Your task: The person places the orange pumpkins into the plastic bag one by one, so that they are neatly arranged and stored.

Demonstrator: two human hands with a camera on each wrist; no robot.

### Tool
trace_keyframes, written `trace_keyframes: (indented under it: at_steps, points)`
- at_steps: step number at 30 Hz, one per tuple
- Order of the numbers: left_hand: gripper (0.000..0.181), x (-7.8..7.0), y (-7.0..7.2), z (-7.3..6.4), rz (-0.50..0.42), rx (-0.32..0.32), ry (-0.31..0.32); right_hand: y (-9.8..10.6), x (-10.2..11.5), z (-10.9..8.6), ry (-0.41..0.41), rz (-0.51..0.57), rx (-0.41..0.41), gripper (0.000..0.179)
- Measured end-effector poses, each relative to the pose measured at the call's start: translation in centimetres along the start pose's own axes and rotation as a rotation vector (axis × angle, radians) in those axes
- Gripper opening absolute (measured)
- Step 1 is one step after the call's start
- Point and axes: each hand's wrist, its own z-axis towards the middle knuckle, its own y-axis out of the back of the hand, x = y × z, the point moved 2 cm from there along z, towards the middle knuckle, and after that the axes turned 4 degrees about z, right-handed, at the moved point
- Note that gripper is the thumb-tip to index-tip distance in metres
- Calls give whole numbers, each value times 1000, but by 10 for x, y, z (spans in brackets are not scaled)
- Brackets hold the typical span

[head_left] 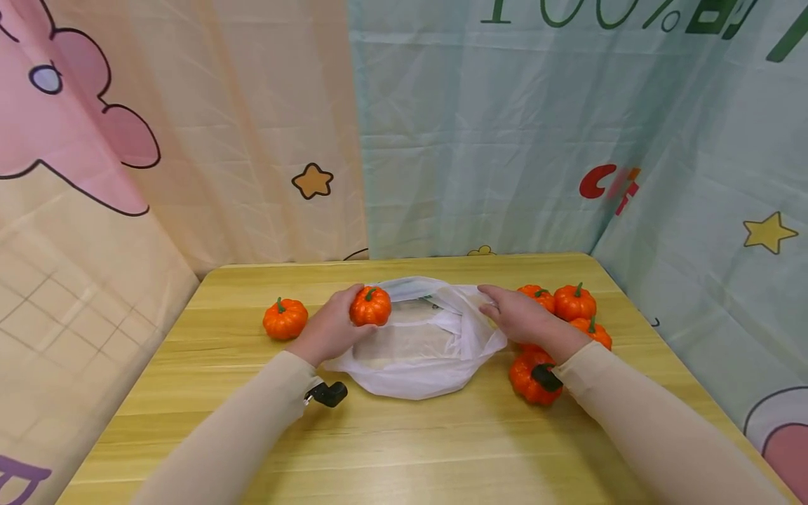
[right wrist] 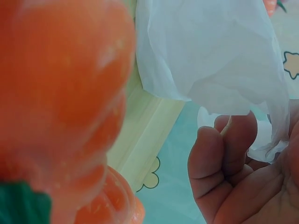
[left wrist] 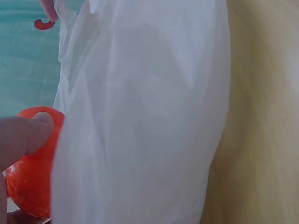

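My left hand (head_left: 333, 322) grips a small orange pumpkin (head_left: 371, 306) with a green stem, over the left part of a white plastic bag's mouth. In the left wrist view the thumb presses on the pumpkin (left wrist: 35, 158), and the bag's side (left wrist: 145, 112) hides part of it. The white plastic bag (head_left: 416, 382) lies on the table with its mouth spread open. At the bag's right edge, my right hand (head_left: 514, 315) pinches the rim. The right wrist view shows curled fingers (right wrist: 205, 156) at the bag's film (right wrist: 210, 56).
One pumpkin (head_left: 285, 319) sits left of my left hand. Several more stand at the right, among them a pumpkin (head_left: 575, 302) at the back and another pumpkin (head_left: 530, 379) beneath my right wrist. Printed curtains (head_left: 252, 140) border the wooden table (head_left: 404, 449).
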Motion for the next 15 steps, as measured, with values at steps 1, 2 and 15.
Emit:
trace_keyframes:
  at_steps: [1,2,15]
  points:
    - [88,1,-2,1,2,2,2,0,0,0,0,1,0,59]
    - [88,1,-3,2,4,4,3,0,0,0,-1,2,0,59]
    - [87,9,-20,7,17,25,20,1,1,0,-14,16,10,59]
